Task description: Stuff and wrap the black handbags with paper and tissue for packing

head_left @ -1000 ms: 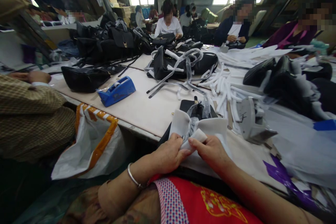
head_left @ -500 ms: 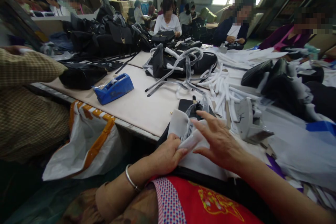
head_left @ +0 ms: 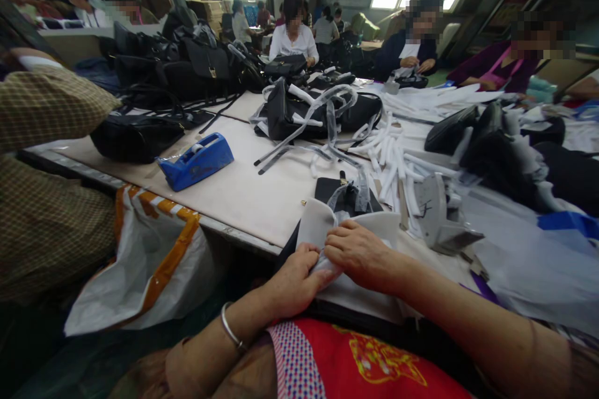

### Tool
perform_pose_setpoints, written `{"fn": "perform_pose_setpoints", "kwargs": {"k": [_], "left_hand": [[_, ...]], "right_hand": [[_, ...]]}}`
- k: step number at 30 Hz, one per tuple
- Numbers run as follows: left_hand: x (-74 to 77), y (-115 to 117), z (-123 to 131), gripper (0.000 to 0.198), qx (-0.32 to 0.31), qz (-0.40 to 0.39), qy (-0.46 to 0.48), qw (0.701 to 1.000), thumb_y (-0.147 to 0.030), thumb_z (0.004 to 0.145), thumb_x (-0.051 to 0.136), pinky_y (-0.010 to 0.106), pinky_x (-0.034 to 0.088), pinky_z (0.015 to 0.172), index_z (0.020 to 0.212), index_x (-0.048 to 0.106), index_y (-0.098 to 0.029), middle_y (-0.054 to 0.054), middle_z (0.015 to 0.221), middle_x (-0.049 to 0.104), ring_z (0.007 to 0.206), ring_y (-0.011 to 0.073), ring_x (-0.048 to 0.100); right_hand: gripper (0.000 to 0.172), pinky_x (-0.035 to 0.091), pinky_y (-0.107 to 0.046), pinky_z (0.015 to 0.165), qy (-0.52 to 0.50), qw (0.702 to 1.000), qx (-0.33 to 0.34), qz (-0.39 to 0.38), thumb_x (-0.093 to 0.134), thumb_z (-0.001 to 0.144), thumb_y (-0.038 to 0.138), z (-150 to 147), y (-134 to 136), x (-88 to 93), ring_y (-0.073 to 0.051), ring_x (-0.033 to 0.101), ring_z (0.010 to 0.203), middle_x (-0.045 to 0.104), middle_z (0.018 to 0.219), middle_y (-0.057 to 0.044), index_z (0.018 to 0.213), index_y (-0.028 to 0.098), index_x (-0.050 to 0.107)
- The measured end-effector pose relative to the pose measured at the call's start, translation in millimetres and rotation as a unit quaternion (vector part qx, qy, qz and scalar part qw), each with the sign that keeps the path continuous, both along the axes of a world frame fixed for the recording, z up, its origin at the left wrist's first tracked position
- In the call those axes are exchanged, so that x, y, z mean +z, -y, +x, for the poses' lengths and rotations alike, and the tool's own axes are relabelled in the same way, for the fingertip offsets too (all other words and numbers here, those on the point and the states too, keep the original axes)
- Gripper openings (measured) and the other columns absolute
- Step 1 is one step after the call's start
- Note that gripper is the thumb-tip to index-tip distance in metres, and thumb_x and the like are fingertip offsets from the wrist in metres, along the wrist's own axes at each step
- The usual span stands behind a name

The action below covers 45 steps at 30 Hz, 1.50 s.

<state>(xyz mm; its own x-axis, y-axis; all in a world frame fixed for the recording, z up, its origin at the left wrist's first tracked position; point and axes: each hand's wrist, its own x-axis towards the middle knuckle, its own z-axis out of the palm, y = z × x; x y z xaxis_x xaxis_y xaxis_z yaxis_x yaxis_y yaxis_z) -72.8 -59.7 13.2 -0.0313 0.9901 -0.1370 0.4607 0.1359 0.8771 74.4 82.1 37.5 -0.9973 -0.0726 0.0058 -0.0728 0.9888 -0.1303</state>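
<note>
At the table's near edge, a black bag (head_left: 322,189) lies before me with a white foam sheet (head_left: 314,222) around its near part. Clear plastic wrapping (head_left: 362,190) covers a strap on the bag. My left hand (head_left: 299,277) is closed on a fold of the white sheet, thumb on top. My right hand (head_left: 362,255) presses its curled fingers onto the same fold, right beside the left fingers. What lies inside the fold is hidden by both hands.
A blue tape dispenser (head_left: 196,161) sits left on the table; a grey tape dispenser (head_left: 442,215) stands right. White foam strips (head_left: 395,168) and black bags (head_left: 321,113) lie beyond. A white sack (head_left: 140,280) hangs at the left edge. A co-worker's checked sleeve (head_left: 51,106) reaches in.
My right hand has come down and left, its spread fingers now closed on the white fold. My left hand has kept its hold. The view has shifted slightly.
</note>
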Motion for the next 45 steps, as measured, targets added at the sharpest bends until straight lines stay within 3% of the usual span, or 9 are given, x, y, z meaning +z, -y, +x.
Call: {"fn": "perform_pose_setpoints", "kwargs": {"k": [5,11,16,21,23,30,40,45], "left_hand": [[2.6,-5.6,3.2,0.022,-0.019,0.014,0.006,1.000,-0.033,0.092,0.056,0.038,0.044,0.102,0.101,0.068,-0.017,0.010,0.113,0.059,0.109,0.0241,0.057],[-1.2,-2.5,5.3,0.024,-0.021,0.023,-0.002,0.999,-0.030,0.092,0.056,0.039,0.042,0.105,0.109,0.067,-0.017,0.012,0.116,0.059,0.112,0.0240,0.055],[-0.7,-3.5,8.4,0.028,-0.007,0.031,0.013,0.999,-0.033,0.093,0.056,0.038,0.042,0.106,0.113,0.066,-0.018,0.011,0.120,0.059,0.115,0.0238,0.055],[1.5,-8.7,8.7,0.026,0.013,0.021,0.014,1.000,-0.033,0.096,0.051,0.036,0.043,0.102,0.108,0.068,-0.018,0.009,0.113,0.061,0.108,0.0220,0.056],[1.1,-9.6,8.6,0.027,0.008,0.013,0.011,1.000,-0.033,0.097,0.049,0.036,0.044,0.101,0.106,0.068,-0.017,0.009,0.111,0.061,0.106,0.0216,0.056],[-2.3,-5.5,9.3,0.028,-0.029,0.033,-0.013,0.999,-0.033,0.098,0.044,0.038,0.042,0.104,0.110,0.061,-0.015,0.011,0.116,0.054,0.107,0.0214,0.054],[-7.6,-0.9,-1.2,0.032,-0.103,0.035,-0.047,0.993,-0.036,0.100,0.037,0.041,0.039,0.107,0.114,0.056,-0.014,0.013,0.122,0.051,0.112,0.0238,0.050],[-5.6,-3.7,3.9,0.036,-0.052,0.040,-0.017,0.998,-0.038,0.101,0.033,0.039,0.042,0.099,0.098,0.061,-0.015,0.011,0.111,0.055,0.101,0.0219,0.053]], "right_hand": [[0.016,0.036,-0.039,0.088,-0.023,0.999,-0.006,-0.028,0.055,0.091,0.017,1.5,1.6,4.2,-0.023,0.053,0.098,0.067,0.102,-0.010,0.103,0.016,0.066],[0.011,0.035,-0.041,0.093,-0.025,0.998,0.031,-0.049,0.059,0.089,0.019,-2.8,-2.8,0.5,-0.025,0.052,0.102,0.069,0.100,-0.011,0.088,0.017,0.069],[0.011,0.034,-0.043,0.097,-0.025,0.998,0.039,-0.047,0.059,0.088,0.018,-3.4,-2.4,3.1,-0.026,0.051,0.110,0.068,0.101,-0.011,0.088,0.017,0.069],[0.032,0.030,-0.046,0.104,-0.056,0.998,-0.025,-0.019,0.055,0.094,0.023,9.2,-5.1,10.1,-0.028,0.047,0.123,0.061,0.128,-0.012,0.126,0.020,0.060],[0.036,0.032,-0.046,0.103,-0.075,0.996,-0.048,-0.006,0.056,0.094,0.025,16.5,-8.1,12.1,-0.028,0.046,0.125,0.058,0.134,-0.011,0.130,0.022,0.058],[0.029,0.039,-0.041,0.090,-0.082,0.996,0.013,0.039,0.049,0.098,0.022,26.9,-15.8,16.5,-0.023,0.054,0.099,0.065,0.109,-0.009,0.125,0.022,0.061],[0.022,0.037,-0.038,0.088,-0.116,0.992,0.032,0.038,0.051,0.097,0.023,29.3,-19.5,25.2,-0.022,0.053,0.102,0.067,0.105,-0.008,0.115,0.020,0.064],[0.019,0.038,-0.039,0.089,-0.101,0.995,0.000,0.027,0.054,0.096,0.022,21.9,-20.3,24.6,-0.023,0.053,0.109,0.067,0.110,-0.008,0.111,0.023,0.066]]}}
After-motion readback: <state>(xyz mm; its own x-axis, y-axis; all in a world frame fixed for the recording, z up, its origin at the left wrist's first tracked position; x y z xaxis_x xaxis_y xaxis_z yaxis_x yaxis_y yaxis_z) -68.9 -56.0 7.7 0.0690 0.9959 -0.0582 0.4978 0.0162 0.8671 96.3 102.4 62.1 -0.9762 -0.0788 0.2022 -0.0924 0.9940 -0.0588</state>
